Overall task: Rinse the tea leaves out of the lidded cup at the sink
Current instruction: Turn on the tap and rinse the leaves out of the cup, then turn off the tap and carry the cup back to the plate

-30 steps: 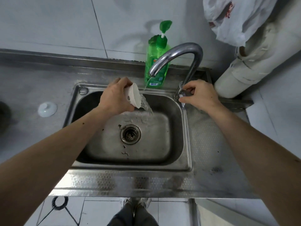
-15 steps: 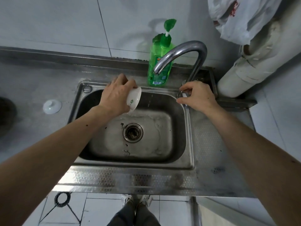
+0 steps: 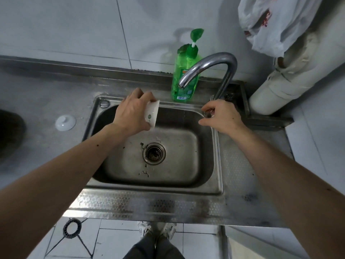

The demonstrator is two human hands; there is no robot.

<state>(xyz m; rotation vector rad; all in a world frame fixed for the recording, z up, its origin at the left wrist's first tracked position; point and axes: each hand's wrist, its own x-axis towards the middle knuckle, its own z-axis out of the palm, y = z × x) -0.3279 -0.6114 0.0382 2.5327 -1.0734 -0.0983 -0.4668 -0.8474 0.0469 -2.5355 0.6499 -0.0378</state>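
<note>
My left hand (image 3: 133,112) grips a small white cup (image 3: 152,115) with a green mark, tipped on its side over the back left of the steel sink (image 3: 217,156). A few dark tea leaves lie on the basin floor near the drain strainer (image 3: 154,153). The curved tap (image 3: 209,66) arches over the basin with no water running from its spout. My right hand (image 3: 220,116) rests at the tap's handle (image 3: 207,114) on the sink's back right rim, fingers loosely around it. The cup's white lid (image 3: 65,122) lies on the counter left of the sink.
A green pump bottle of dish soap (image 3: 184,75) stands behind the sink under the spout. A white pipe (image 3: 291,75) with a plastic bag (image 3: 270,23) above it fills the back right corner. A dark round object (image 3: 9,131) sits at the left edge.
The water stopped flowing from the tap. My left hand drew the tipped cup away from under the spout, toward the left. My right hand stayed at the tap handle.
</note>
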